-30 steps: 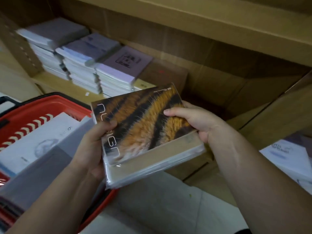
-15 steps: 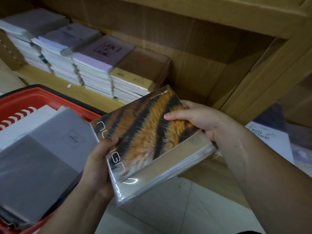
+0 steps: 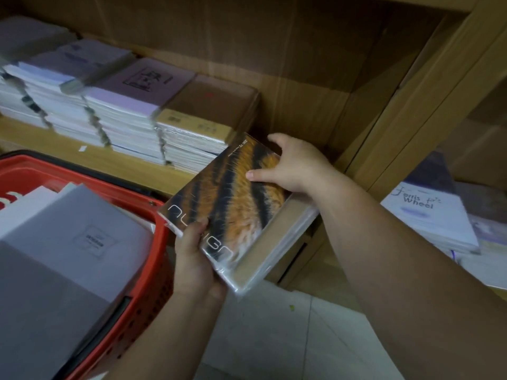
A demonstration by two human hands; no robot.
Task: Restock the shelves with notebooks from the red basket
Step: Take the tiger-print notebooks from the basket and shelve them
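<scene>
A shrink-wrapped pack of notebooks with a tiger-stripe cover [image 3: 233, 204] is held in the air by both hands, over the right rim of the red basket [image 3: 162, 237] and just in front of the wooden shelf [image 3: 68, 157]. The left hand [image 3: 194, 259] grasps its near corner, thumb on the cover and the rest underneath. The right hand [image 3: 293, 165] grasps the far side, thumb flat on the stripes and fingers [image 3: 274, 138] curled over the far edge. The pack lies tilted and diagonal, its plain kraft side turned down and to the right, and its far corner sits just beside the brown-covered stack [image 3: 208, 105], the last in the row of stacks on the shelf. To the right of that stack, between it and the upright side panel, the shelf looks open, and the pack's far corner already points that way. The right hand is nearer the gap, so it would likely lead the pack in while the left pushes from behind. More grey notebooks [image 3: 82, 229] wait in the basket.
</scene>
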